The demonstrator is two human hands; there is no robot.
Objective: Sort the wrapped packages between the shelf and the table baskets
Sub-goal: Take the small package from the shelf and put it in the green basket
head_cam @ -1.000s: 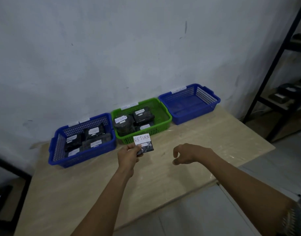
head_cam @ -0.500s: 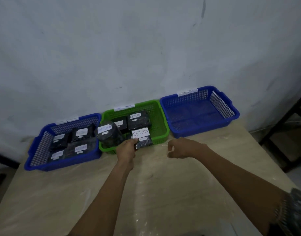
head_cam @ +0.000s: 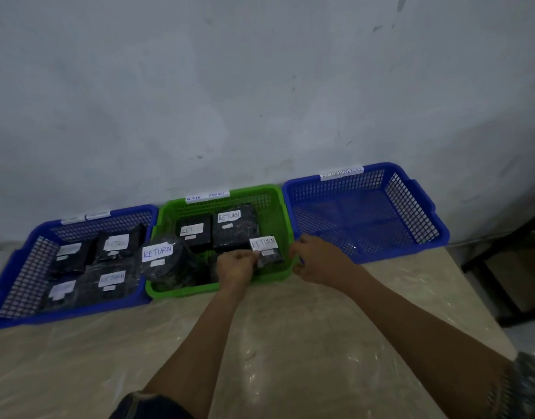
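The left hand [head_cam: 234,264] pinches the RETURN package [head_cam: 267,252] over the green basket's [head_cam: 181,290] front right corner; the right hand [head_cam: 316,260] curls beside the rim, hold unclear. Released here, it could catch the rim and tip out.

Wall [head_cam: 260,86]: pale grey-white plaster, scuffed, with small dark marks scattered across it, dirtier along the base where it meets the table. Table [head_cam: 290,343]: beige marble-pattern top under a creased, glossy clear film, set against the wall. Floor [head_cam: 529,334]: pale grey patch visible beyond the table's right edge
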